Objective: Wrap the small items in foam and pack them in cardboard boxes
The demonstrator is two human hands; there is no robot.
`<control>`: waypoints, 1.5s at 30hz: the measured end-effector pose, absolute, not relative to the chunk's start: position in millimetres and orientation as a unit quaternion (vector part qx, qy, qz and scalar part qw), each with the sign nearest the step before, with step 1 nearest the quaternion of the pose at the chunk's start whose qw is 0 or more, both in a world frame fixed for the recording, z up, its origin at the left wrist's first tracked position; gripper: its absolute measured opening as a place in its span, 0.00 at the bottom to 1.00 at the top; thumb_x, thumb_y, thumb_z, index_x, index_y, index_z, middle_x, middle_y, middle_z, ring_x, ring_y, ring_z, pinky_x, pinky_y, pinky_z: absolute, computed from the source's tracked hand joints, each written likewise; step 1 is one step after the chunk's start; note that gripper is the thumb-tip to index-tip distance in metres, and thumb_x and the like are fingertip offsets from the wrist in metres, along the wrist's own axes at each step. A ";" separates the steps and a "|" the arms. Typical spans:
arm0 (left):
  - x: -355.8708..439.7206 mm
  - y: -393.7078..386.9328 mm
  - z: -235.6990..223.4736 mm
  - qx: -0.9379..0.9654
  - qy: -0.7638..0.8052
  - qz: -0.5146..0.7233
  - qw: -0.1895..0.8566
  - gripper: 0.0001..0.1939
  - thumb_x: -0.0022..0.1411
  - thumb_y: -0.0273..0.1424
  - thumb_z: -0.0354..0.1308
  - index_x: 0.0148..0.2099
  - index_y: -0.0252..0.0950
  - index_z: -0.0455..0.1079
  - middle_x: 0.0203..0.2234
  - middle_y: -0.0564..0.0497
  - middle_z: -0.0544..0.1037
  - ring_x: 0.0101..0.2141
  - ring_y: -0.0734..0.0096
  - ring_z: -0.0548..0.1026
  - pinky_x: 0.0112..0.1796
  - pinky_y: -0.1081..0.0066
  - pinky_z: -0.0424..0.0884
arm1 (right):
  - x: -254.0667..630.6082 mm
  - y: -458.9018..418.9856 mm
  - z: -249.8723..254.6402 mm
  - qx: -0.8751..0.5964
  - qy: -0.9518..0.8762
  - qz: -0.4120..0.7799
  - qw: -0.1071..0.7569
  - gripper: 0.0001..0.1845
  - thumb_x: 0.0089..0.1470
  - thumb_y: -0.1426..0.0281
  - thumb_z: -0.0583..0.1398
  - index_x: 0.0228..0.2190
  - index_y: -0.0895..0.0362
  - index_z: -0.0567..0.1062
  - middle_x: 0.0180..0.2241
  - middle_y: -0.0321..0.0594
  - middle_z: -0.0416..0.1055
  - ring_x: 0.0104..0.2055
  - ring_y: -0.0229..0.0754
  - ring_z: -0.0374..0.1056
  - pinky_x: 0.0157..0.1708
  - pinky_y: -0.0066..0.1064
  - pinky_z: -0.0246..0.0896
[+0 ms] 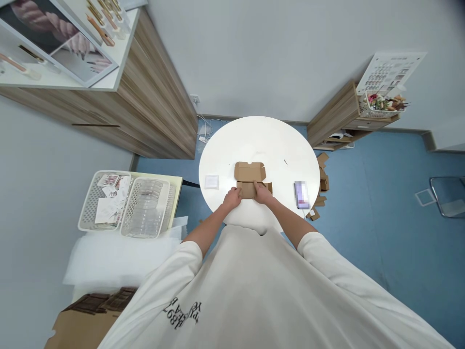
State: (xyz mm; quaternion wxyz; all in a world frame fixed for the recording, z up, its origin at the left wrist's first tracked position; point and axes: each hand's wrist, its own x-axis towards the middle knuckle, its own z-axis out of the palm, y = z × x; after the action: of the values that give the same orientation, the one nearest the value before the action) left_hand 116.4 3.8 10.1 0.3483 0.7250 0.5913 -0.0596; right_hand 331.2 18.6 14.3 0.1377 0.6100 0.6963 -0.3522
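Note:
On the round white table (pixel 254 138) lies a small brown cardboard mailer box (pixel 250 171), partly folded, its lid panel laid back away from me. My left hand (pixel 231 198) grips the near left corner of the box, fingers closed on its edge. At the near right side my right hand (pixel 262 194) holds the box with the thumb over the inside panel; a side flap sticks out beyond it. The fingers under the cardboard are hidden. A flat clear square packet (pixel 211 182) lies left of the box, and a phone (pixel 301 195) with a blurred screen lies to the right.
Left of me, two white baskets (pixel 125 203) hold paper cards and clear plastic pieces. White foam sheeting (pixel 119 259) and a large cardboard box (pixel 83 322) are nearer. Cardboard pieces (pixel 323 182) lie on the floor right of the table. Wooden cabinets (pixel 156 92) stand behind.

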 end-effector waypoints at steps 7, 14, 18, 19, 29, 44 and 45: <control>123.0 3.0 19.4 0.809 0.531 -0.126 0.219 0.16 0.68 0.29 0.50 0.55 0.29 0.69 0.50 0.33 0.69 0.52 0.48 0.66 0.50 0.55 0.62 | 330.2 19.1 14.3 0.612 0.697 -0.348 0.136 0.55 0.58 0.66 0.63 0.72 0.58 0.34 0.63 0.57 0.62 0.61 0.58 0.60 0.53 0.39 0.60; 132.6 3.1 12.2 0.824 0.519 -0.145 0.175 0.18 0.66 0.27 0.53 0.56 0.28 0.69 0.50 0.31 0.69 0.52 0.46 0.66 0.49 0.54 0.61 | 328.9 20.2 17.6 0.618 0.687 -0.352 0.149 0.55 0.59 0.66 0.62 0.72 0.57 0.33 0.63 0.56 0.62 0.62 0.57 0.59 0.53 0.39 0.60; 128.4 3.9 9.8 0.818 0.539 -0.106 0.169 0.23 0.64 0.24 0.54 0.61 0.32 0.62 0.62 0.32 0.61 0.51 0.49 0.68 0.46 0.57 0.65 | 328.1 19.7 19.5 0.620 0.684 -0.354 0.152 0.54 0.60 0.66 0.61 0.72 0.57 0.32 0.63 0.56 0.62 0.62 0.57 0.59 0.53 0.39 0.60; 127.5 4.9 9.6 0.820 0.537 -0.101 0.172 0.26 0.63 0.24 0.55 0.63 0.33 0.60 0.65 0.33 0.57 0.51 0.50 0.68 0.46 0.58 0.66 | 327.9 19.5 20.2 0.619 0.684 -0.353 0.154 0.54 0.60 0.66 0.61 0.72 0.57 0.32 0.63 0.56 0.62 0.62 0.57 0.59 0.54 0.38 0.60; 131.2 17.5 15.9 0.834 0.506 -0.121 0.183 0.35 0.61 0.24 0.58 0.68 0.37 0.51 0.67 0.34 0.56 0.48 0.53 0.74 0.47 0.59 0.69 | 326.8 12.7 25.6 0.623 0.687 -0.348 0.136 0.49 0.62 0.68 0.58 0.72 0.58 0.34 0.63 0.56 0.61 0.63 0.56 0.57 0.53 0.38 0.60; 132.9 18.6 16.2 0.836 0.501 -0.116 0.192 0.43 0.59 0.28 0.62 0.71 0.35 0.46 0.61 0.33 0.62 0.55 0.46 0.67 0.52 0.56 0.62 | 397.0 -42.7 22.0 0.776 0.521 -0.350 -0.066 0.39 0.59 0.70 0.54 0.69 0.57 0.49 0.62 0.53 0.62 0.59 0.51 0.64 0.56 0.41 0.62; 133.4 17.9 15.9 0.836 0.501 -0.117 0.189 0.43 0.59 0.28 0.62 0.71 0.35 0.46 0.61 0.33 0.62 0.55 0.46 0.66 0.52 0.56 0.61 | 397.6 -39.7 19.9 0.773 0.509 -0.372 -0.074 0.39 0.59 0.70 0.54 0.68 0.57 0.49 0.60 0.52 0.64 0.58 0.49 0.66 0.54 0.39 0.63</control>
State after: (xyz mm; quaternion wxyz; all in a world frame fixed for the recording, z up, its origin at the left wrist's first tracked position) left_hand 133.4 17.9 15.9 0.1892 0.8365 0.5008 -0.1172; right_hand 397.6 -39.7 19.9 -0.0737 0.7728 0.5089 -0.3720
